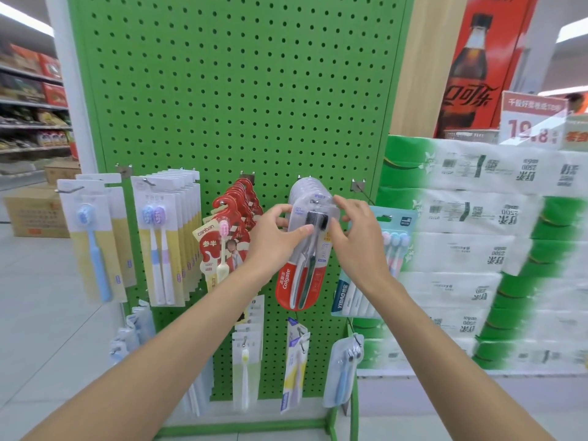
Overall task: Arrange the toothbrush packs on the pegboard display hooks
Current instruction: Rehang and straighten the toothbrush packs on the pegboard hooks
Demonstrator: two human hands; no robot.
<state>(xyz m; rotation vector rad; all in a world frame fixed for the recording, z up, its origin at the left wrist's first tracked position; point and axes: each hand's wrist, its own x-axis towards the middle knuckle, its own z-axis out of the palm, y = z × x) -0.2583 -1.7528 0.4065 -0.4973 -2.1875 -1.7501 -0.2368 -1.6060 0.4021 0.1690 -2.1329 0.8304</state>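
**Q:** What are the hands holding?

**A:** Both are holding a Colgate pack (302, 275), red at the bottom and clear above. Two toothbrushes with dark bristles are sitting inside it, heads up. Its top is meeting the tip of a hook (315, 202), in front of a row of similar packs. The left hand (273, 237) is gripping the pack's left edge, with the thumb pressing on the front and the fingers curling behind. The right hand (356, 237) is pinching the upper right corner beside the hook.

**Q:** What else is hanging there?

**A:** Everything is hanging on a green pegboard (235, 90). Just left of the hands, red canban packs (226, 246) are showing a pink-headed brush. Further left, twin packs (159, 243) are each holding a blue and a lilac brush. Beside those, single packs (92, 243) are holding one blue brush each. Behind the right wrist, a teal pack (397, 237) is holding several pastel brushes. More packs are hanging on a lower row, too small to read.

**Q:** And the room?

**A:** It is a shop aisle with a pale tiled floor (47, 313). Wrapped toilet paper bundles (477, 249) are stacked high on the right, touching the pegboard's edge. A price sign (531, 122) is standing on top of them, with a red cola poster (477, 68) behind. On the left, closed cardboard boxes (35, 211) are sitting on the floor below stocked shelves (28, 106).
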